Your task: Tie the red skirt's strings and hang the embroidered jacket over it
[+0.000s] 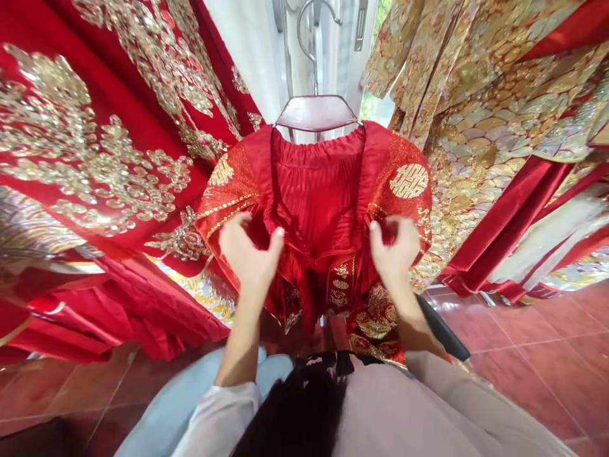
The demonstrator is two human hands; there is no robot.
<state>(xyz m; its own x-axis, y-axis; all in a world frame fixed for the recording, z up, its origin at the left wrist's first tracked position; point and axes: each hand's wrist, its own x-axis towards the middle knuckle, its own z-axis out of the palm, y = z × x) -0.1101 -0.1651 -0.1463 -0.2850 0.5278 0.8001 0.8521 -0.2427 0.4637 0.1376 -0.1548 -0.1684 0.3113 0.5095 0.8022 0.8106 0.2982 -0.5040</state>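
A red skirt with gold embroidery hangs in front of me from a dark wooden hanger. My left hand is curled around a fold of the red fabric at the skirt's left side. At the skirt's right edge, my right hand pinches the cloth just below a round gold emblem. Both hands have fingers bent into the fabric, thumbs toward the middle.
Red garments with gold embroidery hang close on the left. Gold-scaled red robes hang on the right. A metal rack hook rises behind the hanger. Red floor tiles lie below.
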